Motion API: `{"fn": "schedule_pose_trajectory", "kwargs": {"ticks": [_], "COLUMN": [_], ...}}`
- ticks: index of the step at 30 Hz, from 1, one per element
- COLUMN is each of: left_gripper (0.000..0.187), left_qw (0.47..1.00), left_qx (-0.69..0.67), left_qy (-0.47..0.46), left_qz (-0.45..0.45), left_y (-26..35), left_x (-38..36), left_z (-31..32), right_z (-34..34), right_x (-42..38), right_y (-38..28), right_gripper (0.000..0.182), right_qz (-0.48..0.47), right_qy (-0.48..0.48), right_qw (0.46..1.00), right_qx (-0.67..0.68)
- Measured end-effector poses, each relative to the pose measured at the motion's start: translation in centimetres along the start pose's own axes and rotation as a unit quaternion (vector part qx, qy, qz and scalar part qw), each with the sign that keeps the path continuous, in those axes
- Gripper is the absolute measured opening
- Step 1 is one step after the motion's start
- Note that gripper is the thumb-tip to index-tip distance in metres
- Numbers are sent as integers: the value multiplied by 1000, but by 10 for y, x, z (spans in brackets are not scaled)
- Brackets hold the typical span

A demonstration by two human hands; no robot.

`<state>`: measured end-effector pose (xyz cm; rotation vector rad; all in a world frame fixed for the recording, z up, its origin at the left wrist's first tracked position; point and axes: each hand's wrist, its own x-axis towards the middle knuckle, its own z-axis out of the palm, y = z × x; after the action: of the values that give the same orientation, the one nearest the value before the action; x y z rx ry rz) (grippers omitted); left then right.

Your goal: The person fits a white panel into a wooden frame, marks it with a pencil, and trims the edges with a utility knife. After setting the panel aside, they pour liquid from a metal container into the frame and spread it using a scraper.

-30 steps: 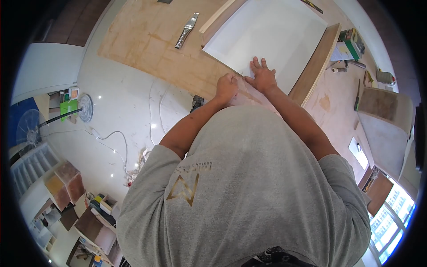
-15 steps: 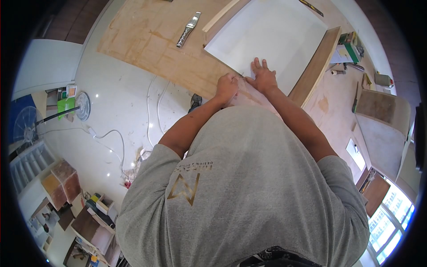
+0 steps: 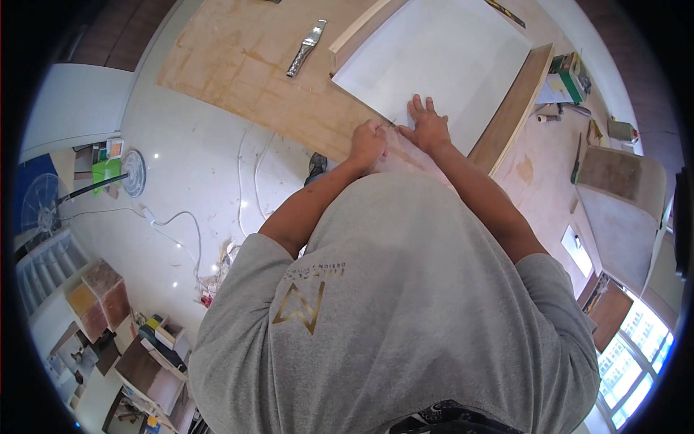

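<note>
My left hand [image 3: 369, 144] is closed, its fingers curled on the edge of a thin translucent film [image 3: 410, 154] that hangs over the table's near edge. My right hand [image 3: 428, 126] lies flat with fingers spread on a white sheet [image 3: 441, 61], its thumb close to the sheet's near corner, beside my left fingertips. Wooden strips stand along the sheet's two sides, a short one [image 3: 361, 35] on the left and a longer one [image 3: 512, 108] on the right. What my left fingertips pinch is partly hidden by the fingers.
A plywood tabletop [image 3: 238, 61] carries a metal-bladed scraper-like tool [image 3: 307, 48] and a yellow-black cutter [image 3: 506, 13]. Green boxes [image 3: 571, 76] and hand tools lie at the right. On the floor at left are cables [image 3: 242, 173] and a fan [image 3: 134, 173]. A curved-edged panel [image 3: 622, 217] stands at far right.
</note>
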<state>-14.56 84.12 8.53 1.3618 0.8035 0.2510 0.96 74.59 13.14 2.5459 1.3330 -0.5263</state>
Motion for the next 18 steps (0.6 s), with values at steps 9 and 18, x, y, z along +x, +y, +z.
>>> {"fn": "schedule_pose_trajectory", "kwargs": {"ticks": [9, 18], "left_gripper": [21, 16], "left_qw": [995, 997], "left_qx": [-92, -73], "left_qy": [-22, 22], "left_qz": [-36, -20], "left_y": [1, 12], "left_x": [4, -5], "left_z": [-4, -31], "right_z": [-3, 6], "right_x": [-1, 0], "right_y": [-3, 0], "right_gripper": [80, 74], "right_qz": [5, 16], "right_qy": [-6, 50], "right_qw": [1000, 994], "right_qx": [5, 95]}}
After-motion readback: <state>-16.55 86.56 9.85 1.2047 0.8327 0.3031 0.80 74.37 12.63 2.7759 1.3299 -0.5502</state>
